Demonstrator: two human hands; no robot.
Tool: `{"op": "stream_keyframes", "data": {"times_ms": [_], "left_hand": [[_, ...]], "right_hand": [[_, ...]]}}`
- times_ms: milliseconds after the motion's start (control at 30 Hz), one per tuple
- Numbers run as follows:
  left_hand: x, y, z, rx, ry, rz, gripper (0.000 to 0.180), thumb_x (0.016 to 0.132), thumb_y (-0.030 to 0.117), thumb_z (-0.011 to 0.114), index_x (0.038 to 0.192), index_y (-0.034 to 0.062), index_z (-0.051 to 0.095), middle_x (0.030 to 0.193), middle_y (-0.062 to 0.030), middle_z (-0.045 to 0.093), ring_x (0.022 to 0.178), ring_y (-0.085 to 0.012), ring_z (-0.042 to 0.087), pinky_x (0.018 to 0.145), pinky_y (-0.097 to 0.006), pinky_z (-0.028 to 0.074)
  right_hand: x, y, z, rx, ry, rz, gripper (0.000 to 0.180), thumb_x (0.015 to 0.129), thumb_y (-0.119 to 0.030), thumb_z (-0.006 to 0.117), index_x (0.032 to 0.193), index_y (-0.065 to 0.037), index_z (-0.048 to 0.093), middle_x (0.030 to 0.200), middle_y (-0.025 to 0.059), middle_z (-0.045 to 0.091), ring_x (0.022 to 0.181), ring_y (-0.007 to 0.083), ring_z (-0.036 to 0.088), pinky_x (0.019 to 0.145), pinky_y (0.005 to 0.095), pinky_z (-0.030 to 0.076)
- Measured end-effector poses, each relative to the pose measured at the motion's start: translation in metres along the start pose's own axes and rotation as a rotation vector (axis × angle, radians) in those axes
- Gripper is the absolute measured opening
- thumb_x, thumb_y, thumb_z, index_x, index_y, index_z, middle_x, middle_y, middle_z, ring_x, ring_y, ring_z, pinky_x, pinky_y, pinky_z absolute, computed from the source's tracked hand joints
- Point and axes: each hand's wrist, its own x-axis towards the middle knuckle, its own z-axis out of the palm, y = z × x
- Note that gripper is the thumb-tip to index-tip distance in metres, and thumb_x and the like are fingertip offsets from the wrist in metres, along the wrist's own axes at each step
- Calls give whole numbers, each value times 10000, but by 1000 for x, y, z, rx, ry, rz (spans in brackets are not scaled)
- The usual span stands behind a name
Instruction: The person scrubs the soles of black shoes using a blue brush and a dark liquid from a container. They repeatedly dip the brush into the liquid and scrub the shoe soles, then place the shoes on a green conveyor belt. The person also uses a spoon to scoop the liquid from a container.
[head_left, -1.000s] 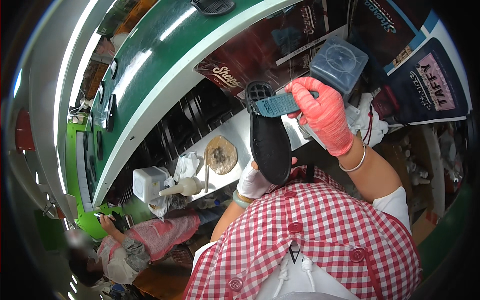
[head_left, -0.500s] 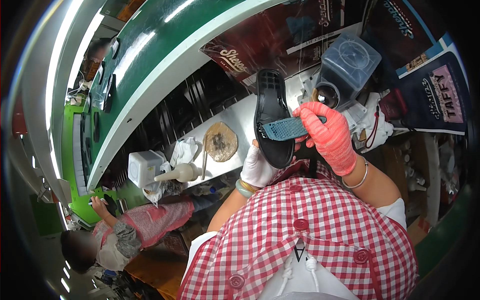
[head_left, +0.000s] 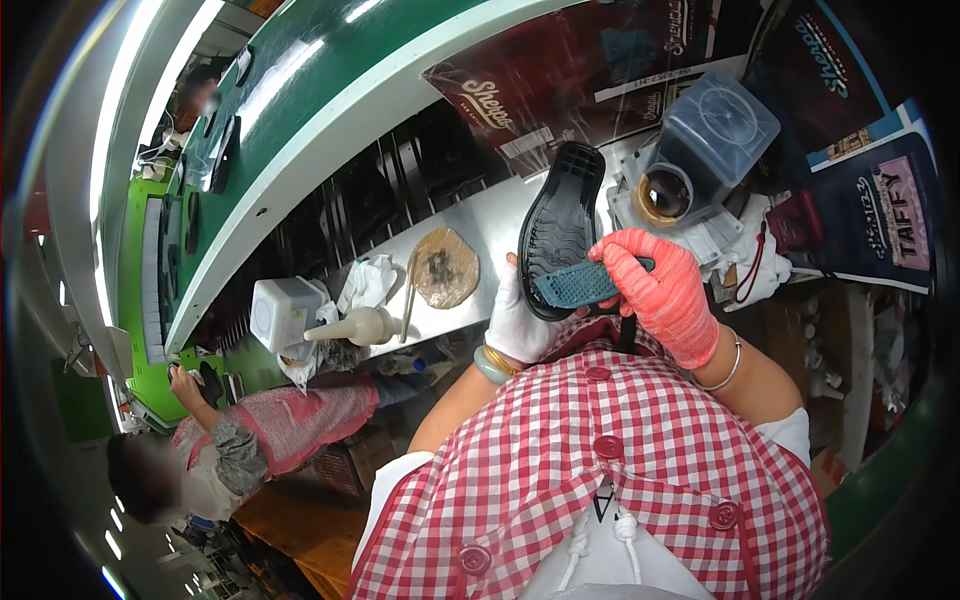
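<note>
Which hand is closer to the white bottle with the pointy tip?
Left. The left hand, holding the shoe sole, is to the right of the bottle. The right hand is farther right, past the sole.

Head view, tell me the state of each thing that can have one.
Black shoe sole: held, ridged face showing.
Teal textured tool: gripped, across the sole's near end.
Left hand: white-gloved, holding the sole.
Right hand: pink-gloved, closed on the tool.
White bottle: nozzle fitted.
White cloth: crumpled, near the bottle.
Clear plastic box: open or shut, cannot tell.
</note>
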Motion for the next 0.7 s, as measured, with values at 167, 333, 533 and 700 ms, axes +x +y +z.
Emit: {"op": "stream_keyframes", "data": {"times_ms": [167,333,533,700], "left_hand": [[-2,2,-3,-29,-56,-27,705,861,655,378,1274,90,458,1214,-117,547,1017,-293,580,762,-413,526],[-8,7,0,-6,127,-90,693,876,659,326,1258,102,480,1194,-115,562,1017,-294,586,757,-418,532],[-7,14,-3,-45,81,-173,658,878,655,327,1209,119,515,1125,-148,598,961,-332,601,705,-435,527],[0,17,-19,-125,-189,-280,626,897,626,282,1155,113,528,959,-169,601,771,-296,590,590,-387,489]], "right_hand": [[1,-3,1,-50,-95,-22,207,916,-145,536,993,23,629,858,72,645,733,108,611,621,225,510],[10,-11,-2,-108,-243,0,240,930,-176,518,1021,23,617,883,61,643,722,104,603,631,221,509],[26,-23,4,-189,-348,163,289,916,-254,525,1030,-5,617,838,55,631,607,66,578,534,198,455],[41,-24,11,-205,-450,168,306,899,-273,537,1033,-9,614,807,61,639,554,83,573,498,202,433]]}}
